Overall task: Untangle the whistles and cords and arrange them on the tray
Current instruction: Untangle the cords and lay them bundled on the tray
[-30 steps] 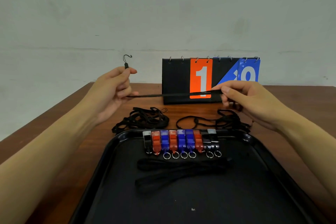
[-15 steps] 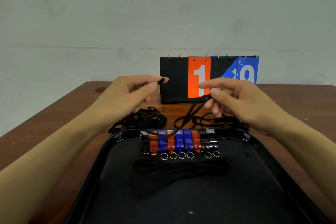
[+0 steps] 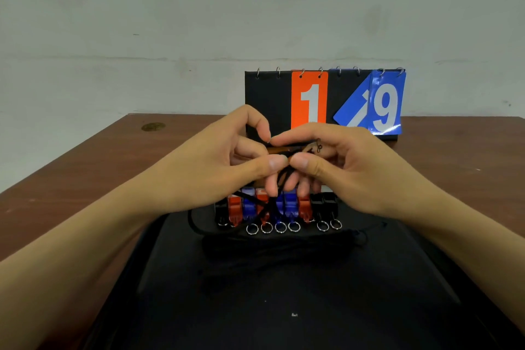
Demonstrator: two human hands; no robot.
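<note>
In the head view, we read a white "1" on the orange card of the black ring-bound flip scoreboard (image 3: 324, 99) standing at twelve o'clock on the brown wooden table (image 3: 85, 167). On its blue cards we read a white "9", with a second blue card folded aslant beside it, its figure only partly legible.

Our left hand (image 3: 227, 167) and right hand (image 3: 346, 170) meet just in front of the scoreboard, thumb tips nearly touching. Both hands pinch a thin black cord (image 3: 279, 182) between thumb and forefinger; the remaining fingers curl loosely beneath. The cord drops from the pinch in crossing strands towards six o'clock, over the whistles. A small metal clasp (image 3: 317, 148) shows against the right forefinger.

The black plastic rectangular tray (image 3: 159, 278) fills the lower frame. At its far edge lies a row of plastic whistles in black, red and blue (image 3: 289, 204), side by side, silver split rings pointing to six o'clock. Just nearer us, a bundle of black cords (image 3: 278, 247) lies across the tray, hard to make out against the dark surface.
</note>
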